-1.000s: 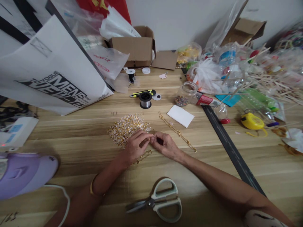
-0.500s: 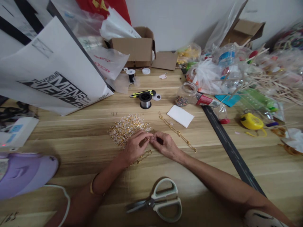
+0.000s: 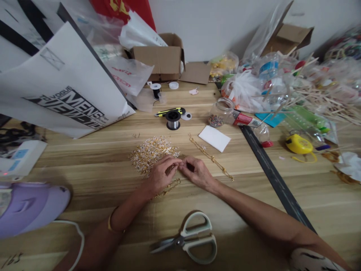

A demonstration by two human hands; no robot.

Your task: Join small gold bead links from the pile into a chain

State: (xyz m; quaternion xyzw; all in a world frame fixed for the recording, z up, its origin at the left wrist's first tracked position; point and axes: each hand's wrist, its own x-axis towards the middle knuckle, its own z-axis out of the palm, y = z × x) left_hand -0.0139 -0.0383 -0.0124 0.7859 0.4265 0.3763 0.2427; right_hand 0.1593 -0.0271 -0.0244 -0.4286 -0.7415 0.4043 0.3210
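My left hand (image 3: 162, 173) and my right hand (image 3: 196, 173) meet fingertip to fingertip at the right edge of a pile of small gold and clear beads (image 3: 150, 152). Both are closed in a pinch; what lies between the fingers is too small to make out. A gold chain (image 3: 170, 187) lies partly hidden beside my left hand. Another gold chain (image 3: 213, 159) stretches over the wooden table, to the right of my right hand. Scissors (image 3: 180, 241) with pale handles lie nearer to me, blades pointing left.
Beyond my hands are a wire spool (image 3: 173, 119), a white card (image 3: 214, 138) and a jar of beads (image 3: 221, 113). A white bag (image 3: 64, 86) and purple device (image 3: 36, 207) stand left. A yellow tape measure (image 3: 299, 143) and plastic bottles are right.
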